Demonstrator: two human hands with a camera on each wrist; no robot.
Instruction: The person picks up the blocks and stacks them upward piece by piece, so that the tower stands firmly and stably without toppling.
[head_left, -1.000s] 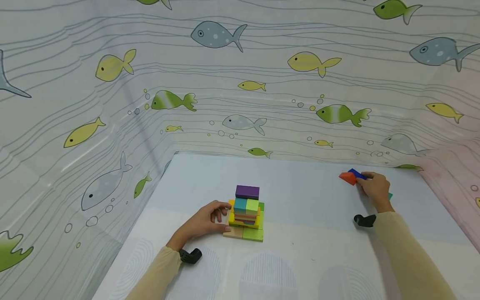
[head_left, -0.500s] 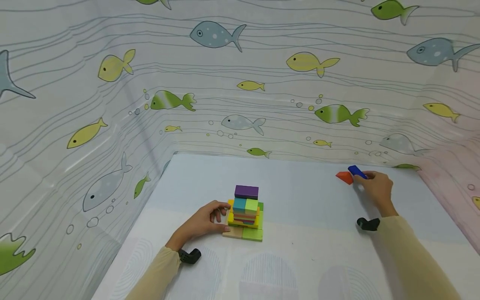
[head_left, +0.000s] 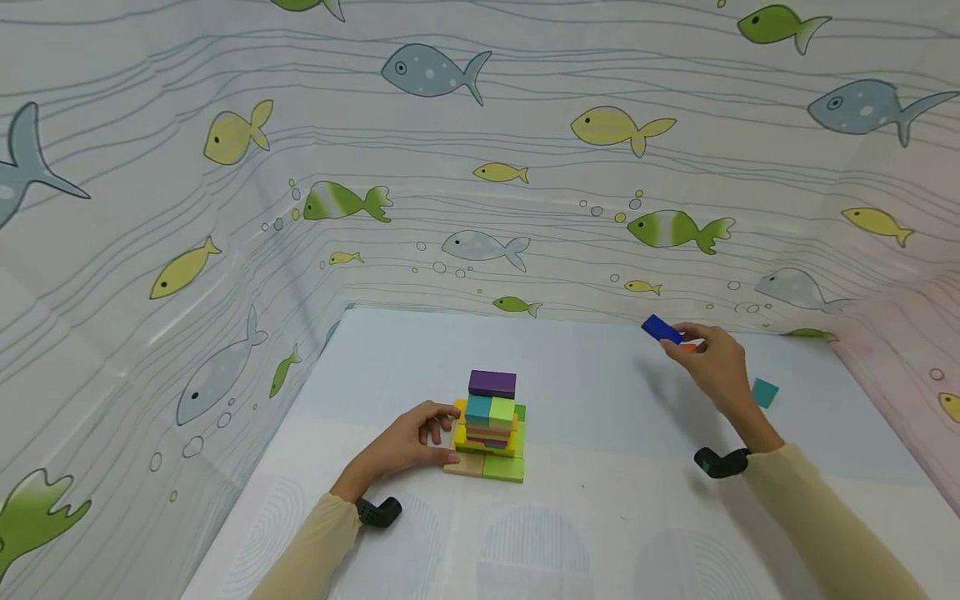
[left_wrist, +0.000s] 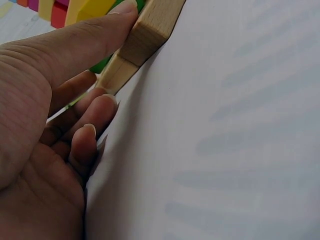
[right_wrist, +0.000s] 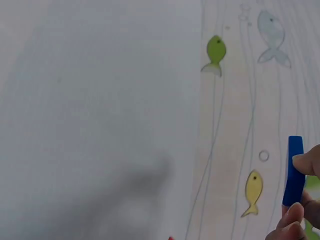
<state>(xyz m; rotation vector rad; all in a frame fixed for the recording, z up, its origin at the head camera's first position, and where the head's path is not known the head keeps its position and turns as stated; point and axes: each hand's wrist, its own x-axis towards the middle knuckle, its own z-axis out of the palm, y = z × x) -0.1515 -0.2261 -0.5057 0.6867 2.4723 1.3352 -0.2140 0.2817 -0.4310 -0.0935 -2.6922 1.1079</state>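
Note:
In the head view a stack of coloured building blocks (head_left: 491, 437) stands left of centre, with a purple block (head_left: 492, 383) uppermost. My left hand (head_left: 411, 437) is at its left side, thumb and index fingertip touching the low edge. The left wrist view shows the thumb tip on that edge by a bare wooden block (left_wrist: 147, 37), the other fingers loosely bent. Above the table's back right part, my right hand (head_left: 712, 367) pinches a blue block (head_left: 662, 329) between thumb and fingers. An orange block (head_left: 687, 347) shows partly behind this hand; the rest is hidden.
A teal block (head_left: 765, 392) lies on the table right of my right wrist. The white table (head_left: 592, 400) meets fish-patterned sheeting (head_left: 555, 208) at the back and left. Each wrist wears a black camera (head_left: 722, 462).
My right hand has raised the blue block and moved left with it, uncovering the teal block and partly covering the orange one. The left hand and the stack have stayed put.

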